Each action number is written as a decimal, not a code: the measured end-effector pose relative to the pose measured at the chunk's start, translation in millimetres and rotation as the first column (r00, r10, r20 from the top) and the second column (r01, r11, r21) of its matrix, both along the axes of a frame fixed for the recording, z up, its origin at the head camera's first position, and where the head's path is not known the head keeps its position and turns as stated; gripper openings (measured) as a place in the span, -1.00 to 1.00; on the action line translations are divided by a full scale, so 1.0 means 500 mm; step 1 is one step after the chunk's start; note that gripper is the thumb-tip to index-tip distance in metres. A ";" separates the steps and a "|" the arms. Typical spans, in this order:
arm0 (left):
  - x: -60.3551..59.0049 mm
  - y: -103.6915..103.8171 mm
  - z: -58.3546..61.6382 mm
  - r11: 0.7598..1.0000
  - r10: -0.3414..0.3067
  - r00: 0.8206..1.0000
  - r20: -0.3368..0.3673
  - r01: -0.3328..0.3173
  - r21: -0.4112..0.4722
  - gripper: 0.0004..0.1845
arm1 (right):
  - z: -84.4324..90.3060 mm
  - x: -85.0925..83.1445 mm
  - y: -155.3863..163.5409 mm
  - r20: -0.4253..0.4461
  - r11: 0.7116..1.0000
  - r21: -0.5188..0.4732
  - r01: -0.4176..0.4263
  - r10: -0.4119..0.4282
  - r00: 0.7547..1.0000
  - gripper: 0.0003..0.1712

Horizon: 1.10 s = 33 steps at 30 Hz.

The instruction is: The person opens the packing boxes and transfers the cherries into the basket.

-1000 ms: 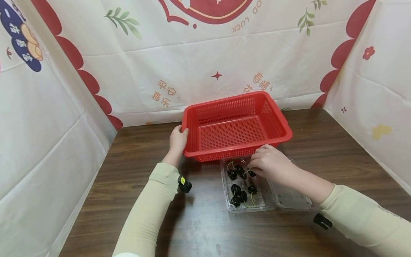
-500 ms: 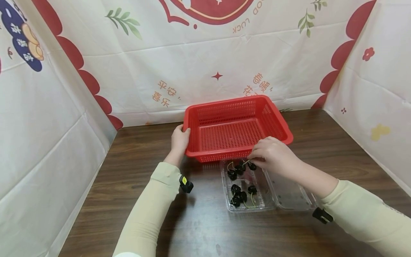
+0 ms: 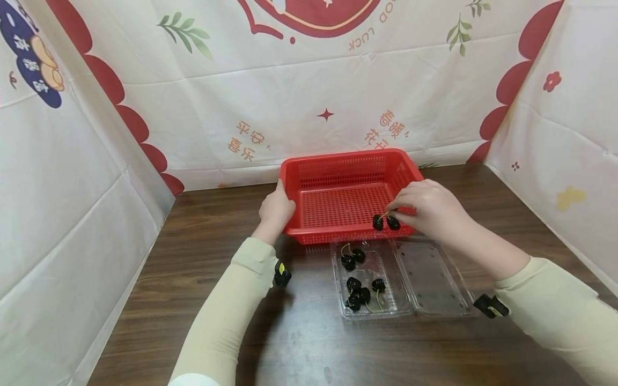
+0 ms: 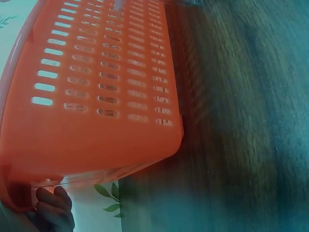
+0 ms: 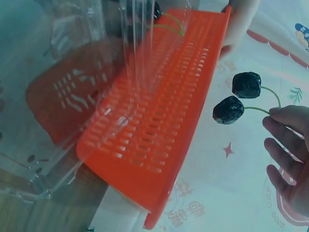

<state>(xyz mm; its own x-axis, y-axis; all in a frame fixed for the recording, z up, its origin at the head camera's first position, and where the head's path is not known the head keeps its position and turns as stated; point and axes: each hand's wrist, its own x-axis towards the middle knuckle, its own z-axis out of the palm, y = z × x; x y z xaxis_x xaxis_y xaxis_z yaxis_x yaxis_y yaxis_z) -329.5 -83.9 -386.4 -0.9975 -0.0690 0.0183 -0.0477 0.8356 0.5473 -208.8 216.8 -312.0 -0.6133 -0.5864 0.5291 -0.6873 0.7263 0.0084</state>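
Fingers (image 4: 53, 212) grip the orange slotted basket's (image 4: 96, 92) rim, beside the dark wooden table (image 4: 241, 121)

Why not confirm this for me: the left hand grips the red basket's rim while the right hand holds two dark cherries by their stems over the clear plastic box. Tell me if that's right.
One detail is off. The right hand holds the two cherries over the red basket, not over the clear plastic box, as the head view shows. The left hand does grip the basket's rim.

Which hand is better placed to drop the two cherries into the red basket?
The right hand: it already pinches the pair of cherries by their stems, hanging at the red basket's near rim. The left hand is busy gripping the basket's left edge.
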 end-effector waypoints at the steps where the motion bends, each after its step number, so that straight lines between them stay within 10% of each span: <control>1: 0.000 0.001 0.001 1.000 -0.003 1.000 0.008 0.003 -0.015 -0.24 | 0.002 -0.001 0.001 0.012 1.000 -0.015 0.021 -0.021 1.000 -0.79; 10: 0.002 -0.001 -0.006 0.992 0.023 0.999 0.041 -0.028 0.123 -0.22 | 0.019 -0.033 0.014 0.258 0.948 -0.158 0.276 -0.230 0.938 -0.89; 21: 0.001 -0.008 -0.017 0.955 0.062 0.998 0.017 -0.064 0.289 -0.38 | 0.019 -0.102 0.036 0.422 0.907 -0.202 0.370 -0.260 0.869 -0.86; 27: -0.004 -0.009 -0.029 0.873 0.086 0.996 0.032 -0.091 0.479 -0.55 | 0.015 -0.127 0.045 0.451 0.901 -0.207 0.380 -0.257 0.855 -0.86; 33: -0.014 -0.011 -0.039 0.733 0.097 0.995 0.037 -0.097 0.673 -0.60 | 0.010 -0.151 0.051 0.478 0.895 -0.198 0.401 -0.269 0.836 -0.84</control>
<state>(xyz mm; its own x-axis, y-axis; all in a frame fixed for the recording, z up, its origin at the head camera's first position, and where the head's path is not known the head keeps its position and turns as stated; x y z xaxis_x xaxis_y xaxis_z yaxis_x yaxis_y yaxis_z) -336.5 -89.4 -406.0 -0.9847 -0.1595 -0.0702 -0.1076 0.2399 0.9648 -284.2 242.4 -307.2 -0.9460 -0.1710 0.2755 -0.2868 0.8376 -0.4649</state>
